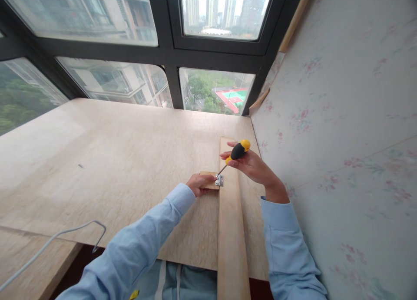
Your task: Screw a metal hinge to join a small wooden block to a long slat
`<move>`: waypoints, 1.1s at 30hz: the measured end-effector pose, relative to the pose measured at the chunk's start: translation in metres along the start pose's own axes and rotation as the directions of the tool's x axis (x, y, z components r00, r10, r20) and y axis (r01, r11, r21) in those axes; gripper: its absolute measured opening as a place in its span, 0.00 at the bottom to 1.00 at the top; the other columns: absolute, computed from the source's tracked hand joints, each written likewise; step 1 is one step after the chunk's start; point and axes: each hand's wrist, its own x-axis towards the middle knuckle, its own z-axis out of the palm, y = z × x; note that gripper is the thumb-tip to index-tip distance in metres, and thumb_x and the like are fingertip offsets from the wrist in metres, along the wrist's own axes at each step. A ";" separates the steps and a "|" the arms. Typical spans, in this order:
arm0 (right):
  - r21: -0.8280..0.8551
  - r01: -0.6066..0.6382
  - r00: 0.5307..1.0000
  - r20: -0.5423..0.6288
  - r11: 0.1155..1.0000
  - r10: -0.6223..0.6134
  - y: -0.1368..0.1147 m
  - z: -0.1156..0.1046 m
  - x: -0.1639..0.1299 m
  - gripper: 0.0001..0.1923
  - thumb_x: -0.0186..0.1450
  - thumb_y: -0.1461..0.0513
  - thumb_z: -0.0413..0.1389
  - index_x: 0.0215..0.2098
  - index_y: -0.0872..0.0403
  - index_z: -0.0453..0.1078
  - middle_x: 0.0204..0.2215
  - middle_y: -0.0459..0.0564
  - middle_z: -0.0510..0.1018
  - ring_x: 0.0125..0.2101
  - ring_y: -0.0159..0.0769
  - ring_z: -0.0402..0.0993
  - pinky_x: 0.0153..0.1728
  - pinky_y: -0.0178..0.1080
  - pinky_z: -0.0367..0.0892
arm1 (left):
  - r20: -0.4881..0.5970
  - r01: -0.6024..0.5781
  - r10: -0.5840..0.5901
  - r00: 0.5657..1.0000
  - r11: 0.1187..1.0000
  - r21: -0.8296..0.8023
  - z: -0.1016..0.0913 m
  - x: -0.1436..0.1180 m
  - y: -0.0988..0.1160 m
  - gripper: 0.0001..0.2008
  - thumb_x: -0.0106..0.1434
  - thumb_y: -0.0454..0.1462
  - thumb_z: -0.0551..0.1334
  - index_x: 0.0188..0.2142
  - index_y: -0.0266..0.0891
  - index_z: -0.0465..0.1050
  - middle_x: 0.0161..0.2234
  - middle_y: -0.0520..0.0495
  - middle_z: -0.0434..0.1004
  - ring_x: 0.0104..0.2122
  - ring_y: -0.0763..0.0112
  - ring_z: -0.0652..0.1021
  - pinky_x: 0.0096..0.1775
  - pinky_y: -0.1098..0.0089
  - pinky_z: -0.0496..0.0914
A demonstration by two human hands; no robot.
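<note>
My right hand (249, 163) is closed around a yellow and black screwdriver (240, 150), held tilted with its shaft pointing down and left. The tip meets a small silver hinge (219, 180), though the screw itself is too small to make out. That hinge lies across the joint between a long pale wooden board (230, 222) and a short wooden block (208, 174). My left hand (199, 184) grips the block from the left, its thumb beside the hinge.
A wide marbled sill (130, 161) carries the board. On its left lies a tiny metal piece (81, 166). A white cable (65, 231) curls at the lower left. Dark-framed windows (208, 57) stand behind, and a flowered wall (342, 130) rises close on the right.
</note>
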 end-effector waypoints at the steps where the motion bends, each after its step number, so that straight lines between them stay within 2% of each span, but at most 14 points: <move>1: 0.012 0.008 1.000 0.022 1.000 -0.008 -0.001 0.000 -0.001 0.28 0.62 0.51 0.63 0.57 0.50 0.66 0.47 0.54 0.81 0.49 0.45 0.77 0.51 0.54 0.73 | 0.006 -0.002 0.002 1.000 1.000 -0.002 -0.001 0.000 0.000 0.20 0.40 0.26 0.74 0.35 0.33 0.75 0.32 0.41 0.81 0.29 0.61 0.81 0.33 0.63 0.78; 3: 0.019 0.031 0.999 0.013 0.999 -0.031 -0.003 0.003 -0.001 0.31 0.61 0.52 0.63 0.60 0.49 0.63 0.48 0.53 0.81 0.50 0.45 0.77 0.50 0.53 0.74 | 0.013 -0.009 0.009 1.000 1.000 -0.003 -0.001 0.001 -0.001 0.21 0.39 0.26 0.74 0.35 0.33 0.75 0.32 0.41 0.81 0.30 0.61 0.81 0.34 0.63 0.78; 5: -0.019 0.042 0.997 -0.067 0.999 -0.043 -0.004 0.007 0.000 0.32 0.59 0.51 0.65 0.58 0.49 0.63 0.44 0.52 0.82 0.46 0.44 0.79 0.47 0.50 0.75 | 0.016 -0.019 0.019 1.000 1.000 0.001 -0.001 0.000 -0.002 0.21 0.39 0.26 0.74 0.36 0.33 0.75 0.33 0.41 0.81 0.30 0.61 0.81 0.34 0.62 0.78; 7: -0.141 0.035 0.978 -0.199 0.989 -0.063 -0.003 0.011 0.004 0.27 0.56 0.50 0.67 0.49 0.50 0.68 0.38 0.50 0.83 0.39 0.43 0.81 0.41 0.46 0.76 | 0.012 -0.029 0.029 1.000 1.000 0.006 0.000 -0.001 -0.002 0.20 0.41 0.27 0.73 0.36 0.33 0.75 0.33 0.41 0.81 0.30 0.61 0.81 0.34 0.61 0.78; 9: -0.306 0.005 0.941 -0.322 0.952 -0.108 0.000 0.016 0.008 0.24 0.51 0.48 0.70 0.38 0.51 0.69 0.31 0.47 0.81 0.31 0.41 0.79 0.33 0.43 0.75 | 0.003 -0.039 0.039 0.999 0.999 0.008 0.001 -0.003 -0.002 0.19 0.41 0.27 0.73 0.35 0.32 0.74 0.32 0.41 0.81 0.30 0.61 0.81 0.34 0.61 0.78; 12: -0.452 -0.047 0.894 -0.416 0.891 -0.164 0.007 0.023 0.013 0.28 0.45 0.46 0.71 0.34 0.50 0.65 0.25 0.43 0.75 0.25 0.38 0.73 0.28 0.40 0.71 | -0.002 -0.051 0.051 0.999 0.999 0.006 0.002 -0.005 -0.001 0.18 0.42 0.26 0.73 0.34 0.33 0.74 0.31 0.42 0.81 0.29 0.61 0.81 0.34 0.62 0.78; 15: -0.435 -0.026 0.887 -0.425 0.900 -0.180 0.014 0.028 0.015 0.31 0.50 0.44 0.68 0.42 0.50 0.64 0.29 0.45 0.75 0.30 0.40 0.73 0.34 0.43 0.72 | -0.013 -0.052 0.052 0.999 0.999 0.004 0.003 -0.007 -0.001 0.17 0.42 0.26 0.73 0.33 0.33 0.74 0.30 0.43 0.81 0.29 0.62 0.81 0.34 0.62 0.77; 19: -0.145 0.132 0.937 -0.304 0.981 -0.171 0.018 0.032 0.015 0.30 0.64 0.47 0.59 0.57 0.46 0.53 0.47 0.51 0.74 0.48 0.41 0.73 0.50 0.48 0.70 | -0.027 -0.050 0.050 0.998 0.999 0.002 0.005 -0.009 0.000 0.17 0.40 0.26 0.73 0.31 0.34 0.74 0.29 0.44 0.81 0.29 0.61 0.81 0.34 0.62 0.77; 21: 0.000 0.162 0.959 -0.234 0.987 -0.157 0.016 0.031 0.015 0.28 0.65 0.50 0.58 0.58 0.44 0.52 0.51 0.51 0.73 0.54 0.40 0.71 0.55 0.50 0.67 | -0.023 -0.049 0.049 0.999 0.999 -0.003 0.005 -0.008 0.000 0.17 0.40 0.26 0.73 0.32 0.34 0.74 0.29 0.43 0.81 0.29 0.61 0.81 0.34 0.62 0.77; 24: 0.084 0.136 0.981 -0.152 0.987 -0.122 0.012 0.028 0.014 0.26 0.65 0.51 0.58 0.56 0.44 0.56 0.52 0.51 0.73 0.54 0.41 0.71 0.56 0.52 0.67 | -0.024 -0.053 0.053 0.998 0.999 -0.009 0.004 -0.007 -0.001 0.18 0.39 0.26 0.74 0.32 0.34 0.74 0.29 0.43 0.81 0.28 0.62 0.81 0.34 0.62 0.77; 27: 0.021 0.096 0.978 -0.186 0.995 -0.090 0.007 0.026 0.013 0.25 0.62 0.51 0.61 0.53 0.47 0.60 0.46 0.51 0.77 0.47 0.42 0.77 0.51 0.51 0.72 | -0.012 -0.060 0.060 0.998 0.998 -0.020 0.003 -0.007 -0.002 0.19 0.38 0.27 0.74 0.32 0.34 0.75 0.29 0.43 0.81 0.29 0.61 0.81 0.34 0.63 0.77; 31: -0.301 -0.003 0.910 -0.397 0.954 -0.122 0.004 0.029 0.014 0.29 0.52 0.48 0.69 0.46 0.49 0.65 0.34 0.47 0.78 0.33 0.42 0.78 0.40 0.48 0.76 | -0.004 -0.085 0.085 0.996 0.996 -0.029 0.003 -0.008 -0.003 0.19 0.38 0.27 0.74 0.32 0.34 0.74 0.29 0.43 0.81 0.30 0.61 0.81 0.33 0.63 0.77; 33: -0.378 -0.043 0.892 -0.431 0.925 -0.135 0.005 0.031 0.014 0.34 0.50 0.48 0.69 0.49 0.49 0.64 0.34 0.47 0.77 0.32 0.42 0.76 0.39 0.48 0.76 | -0.006 -0.092 0.091 0.996 0.995 -0.026 0.003 -0.008 -0.004 0.19 0.39 0.27 0.74 0.32 0.34 0.74 0.29 0.43 0.81 0.29 0.61 0.81 0.33 0.64 0.77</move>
